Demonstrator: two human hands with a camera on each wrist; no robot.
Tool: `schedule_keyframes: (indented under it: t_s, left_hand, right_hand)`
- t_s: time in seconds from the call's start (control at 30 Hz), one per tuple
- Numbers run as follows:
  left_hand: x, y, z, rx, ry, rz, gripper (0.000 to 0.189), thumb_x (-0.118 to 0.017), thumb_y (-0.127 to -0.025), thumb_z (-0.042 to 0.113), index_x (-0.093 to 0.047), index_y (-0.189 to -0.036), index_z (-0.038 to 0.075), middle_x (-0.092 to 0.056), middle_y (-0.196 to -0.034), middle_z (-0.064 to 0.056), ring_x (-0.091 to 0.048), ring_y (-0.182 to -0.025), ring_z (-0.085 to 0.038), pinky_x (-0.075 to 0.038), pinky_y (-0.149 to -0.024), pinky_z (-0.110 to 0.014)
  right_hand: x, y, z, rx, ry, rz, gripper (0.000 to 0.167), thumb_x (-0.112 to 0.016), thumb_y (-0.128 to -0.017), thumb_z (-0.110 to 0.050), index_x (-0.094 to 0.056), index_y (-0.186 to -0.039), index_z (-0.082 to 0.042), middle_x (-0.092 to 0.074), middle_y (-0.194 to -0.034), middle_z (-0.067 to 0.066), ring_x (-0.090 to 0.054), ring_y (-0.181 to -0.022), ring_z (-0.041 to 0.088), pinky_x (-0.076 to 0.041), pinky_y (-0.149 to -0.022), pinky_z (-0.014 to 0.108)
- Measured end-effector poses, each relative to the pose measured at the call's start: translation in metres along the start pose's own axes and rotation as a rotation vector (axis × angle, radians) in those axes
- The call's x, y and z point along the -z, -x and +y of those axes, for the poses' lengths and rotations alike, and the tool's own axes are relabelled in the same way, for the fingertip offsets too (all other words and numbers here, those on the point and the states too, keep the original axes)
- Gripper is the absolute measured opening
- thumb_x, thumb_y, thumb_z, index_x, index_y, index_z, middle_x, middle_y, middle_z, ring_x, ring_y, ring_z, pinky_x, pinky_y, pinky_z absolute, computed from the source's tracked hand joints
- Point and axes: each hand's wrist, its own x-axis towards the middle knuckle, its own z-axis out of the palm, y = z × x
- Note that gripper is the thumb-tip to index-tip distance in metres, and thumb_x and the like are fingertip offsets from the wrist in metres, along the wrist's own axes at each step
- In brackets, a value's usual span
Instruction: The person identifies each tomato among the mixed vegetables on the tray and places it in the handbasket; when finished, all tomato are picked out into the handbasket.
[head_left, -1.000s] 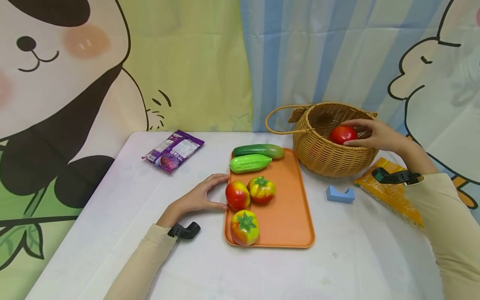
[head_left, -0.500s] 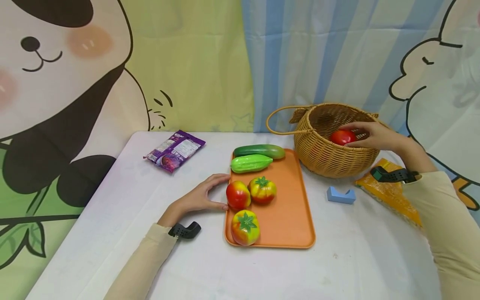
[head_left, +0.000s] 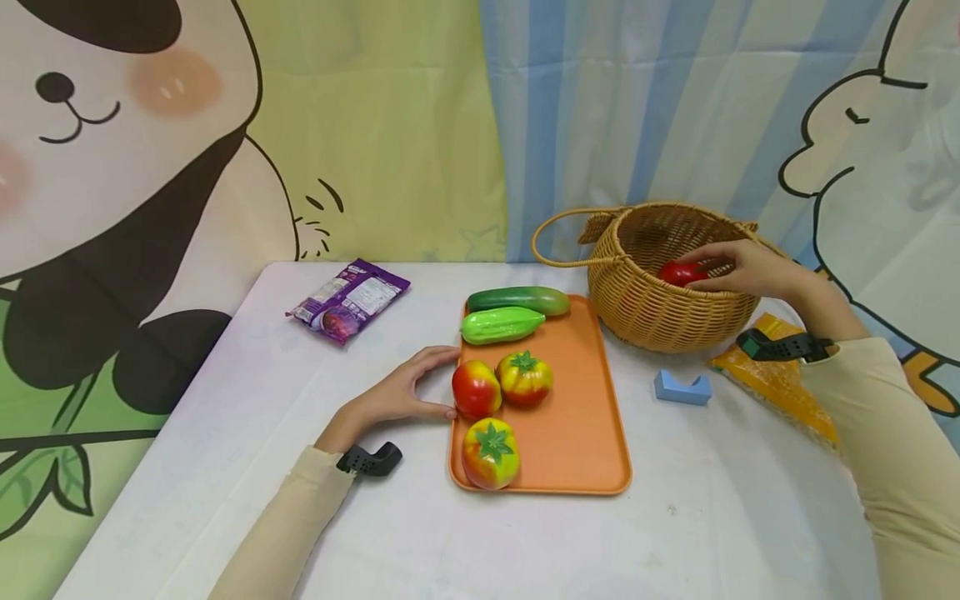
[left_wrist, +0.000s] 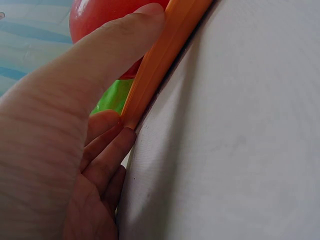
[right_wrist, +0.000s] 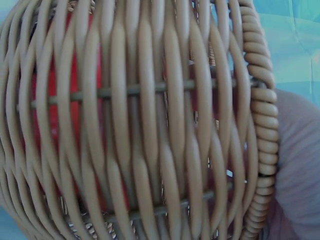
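My right hand (head_left: 750, 268) reaches over the rim of a wicker basket (head_left: 667, 321) and holds a shiny red tomato (head_left: 679, 273) between fingers and thumb; the near rim hides the tomato's lower part. In the right wrist view, red (right_wrist: 70, 100) shows through the weave, and the wrist lies beyond the rim. My left hand (head_left: 393, 392) rests at the left edge of an orange tray (head_left: 577, 417). Its thumb lies over the tray's side beside a red-yellow toy fruit (head_left: 476, 389), and the other fingertips touch the edge, as the left wrist view shows.
On the tray lie two more yellow-red fruits with green leaf tops (head_left: 525, 377), a light green vegetable (head_left: 501, 325) and a dark green cucumber (head_left: 519, 301). A purple packet (head_left: 350, 300) lies at left; a blue block (head_left: 682, 388) and yellow packet (head_left: 776, 379) at right.
My right hand and the red tomato have sunk slightly deeper into the basket, so less of the tomato shows above the rim. My left hand stays at the tray's edge.
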Motion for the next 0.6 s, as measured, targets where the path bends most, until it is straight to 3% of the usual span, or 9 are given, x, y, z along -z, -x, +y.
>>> schedule_keyframes:
  t_s: [0.27, 0.6]
  left_hand:
    - [-0.001, 0.000, -0.001, 0.000, -0.001, -0.002, 0.088, -0.086, -0.074, 0.032, -0.041, -0.149, 0.019, -0.036, -0.153, -0.003, -0.029, -0.143, -0.024, -0.022, -0.118, -0.050]
    - [0.001, 0.000, 0.000, -0.001, -0.006, 0.001, 0.089, -0.086, -0.074, 0.033, -0.041, -0.149, 0.018, -0.036, -0.153, -0.003, -0.030, -0.143, -0.024, -0.022, -0.118, -0.050]
  right_hand:
    - [-0.002, 0.004, 0.001, -0.002, 0.023, 0.059, 0.043, -0.070, -0.092, -0.017, -0.059, -0.131, -0.001, -0.061, -0.124, 0.024, -0.059, -0.093, 0.020, -0.049, -0.070, 0.016]
    - [-0.010, 0.011, 0.004, 0.008, -0.088, 0.145, 0.040, -0.068, -0.093, -0.020, -0.062, -0.128, -0.001, -0.062, -0.124, 0.021, -0.057, -0.086, 0.001, -0.049, -0.070, 0.015]
